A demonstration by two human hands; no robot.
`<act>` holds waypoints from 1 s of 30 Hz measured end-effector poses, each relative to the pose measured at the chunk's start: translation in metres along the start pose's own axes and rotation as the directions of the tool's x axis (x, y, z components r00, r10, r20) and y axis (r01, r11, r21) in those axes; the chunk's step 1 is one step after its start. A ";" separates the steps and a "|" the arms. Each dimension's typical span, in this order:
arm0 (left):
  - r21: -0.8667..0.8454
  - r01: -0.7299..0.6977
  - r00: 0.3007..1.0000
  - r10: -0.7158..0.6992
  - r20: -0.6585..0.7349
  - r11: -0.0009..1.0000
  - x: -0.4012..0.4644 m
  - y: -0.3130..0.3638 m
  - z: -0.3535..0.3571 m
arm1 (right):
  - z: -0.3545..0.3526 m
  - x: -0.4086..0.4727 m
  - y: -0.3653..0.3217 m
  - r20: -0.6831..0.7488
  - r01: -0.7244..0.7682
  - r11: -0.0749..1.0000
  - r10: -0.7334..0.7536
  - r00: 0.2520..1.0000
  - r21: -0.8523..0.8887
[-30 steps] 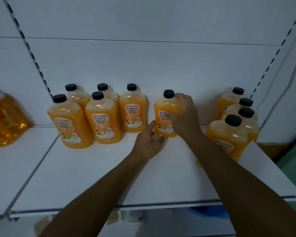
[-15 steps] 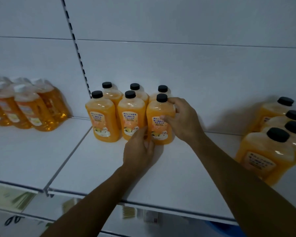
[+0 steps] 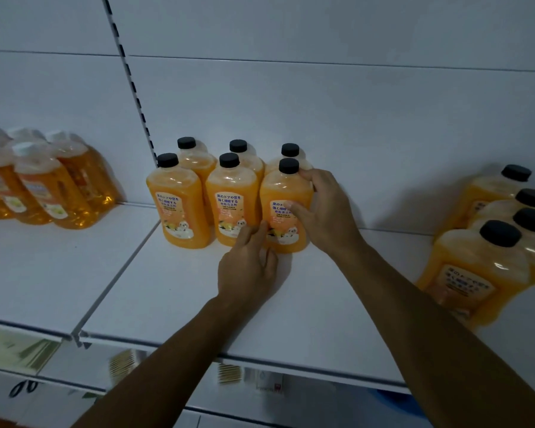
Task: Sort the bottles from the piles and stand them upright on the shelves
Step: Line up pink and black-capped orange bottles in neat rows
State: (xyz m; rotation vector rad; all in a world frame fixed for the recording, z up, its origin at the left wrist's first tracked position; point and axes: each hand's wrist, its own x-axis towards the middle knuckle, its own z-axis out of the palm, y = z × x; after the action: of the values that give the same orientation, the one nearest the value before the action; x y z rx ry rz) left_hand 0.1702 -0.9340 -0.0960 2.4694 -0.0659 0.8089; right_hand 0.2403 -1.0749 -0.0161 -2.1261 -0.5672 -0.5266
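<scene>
Several orange bottles with black caps stand upright in two rows on the white shelf (image 3: 167, 291). My right hand (image 3: 323, 211) grips the front right bottle (image 3: 283, 196) of that block, fingers round its shoulder and thumb on its label. My left hand (image 3: 249, 264) reaches in low, its straight fingertips touching the base of that bottle and of the middle front bottle (image 3: 232, 208). The front left bottle (image 3: 179, 208) stands beside them untouched.
Another group of black-capped orange bottles (image 3: 482, 267) stands at the shelf's right end. Amber bottles with white caps (image 3: 53, 186) stand on the neighbouring shelf to the left. A slotted upright (image 3: 130, 81) divides the back panels. A lower shelf shows below the front edge.
My right hand slid the held bottle left from its lone spot into the front row beside the others. My left hand followed to its base. The view swung left.
</scene>
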 end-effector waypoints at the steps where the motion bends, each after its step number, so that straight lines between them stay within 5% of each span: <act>1: 0.023 -0.003 1.000 0.003 0.005 1.000 0.000 0.000 0.000 | 0.001 -0.001 0.000 -0.003 -0.003 1.000 0.003 1.000 -0.005; 8: 0.068 -0.013 0.998 0.008 0.067 0.998 -0.002 0.002 -0.004 | 0.004 -0.005 -0.007 -0.021 -0.063 0.996 0.062 0.998 -0.066; 13: -0.136 -0.097 0.994 0.104 0.046 0.986 -0.005 0.007 -0.003 | -0.005 -0.022 -0.019 -0.008 -0.102 0.994 0.102 0.995 -0.049; 20: -0.496 -0.196 0.903 0.353 0.246 0.846 0.003 0.064 0.013 | -0.048 -0.078 -0.040 -0.257 -0.195 0.968 0.151 0.955 -0.157; 27: -0.628 -0.143 0.787 0.473 0.396 0.765 -0.009 0.120 0.028 | -0.098 -0.130 -0.052 -0.551 -0.316 0.845 0.031 0.834 -0.432; 30: -0.624 -0.096 0.745 0.471 0.471 0.776 -0.013 0.134 0.035 | -0.117 -0.145 -0.047 -0.649 -0.442 0.809 0.101 0.754 -0.387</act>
State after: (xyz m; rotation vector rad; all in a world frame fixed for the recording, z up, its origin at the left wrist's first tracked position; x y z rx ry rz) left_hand 0.1506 -1.0679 -0.0627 2.0378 -0.8444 0.0238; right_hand 0.0775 -1.1750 -0.0021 -2.2932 0.3169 -1.2336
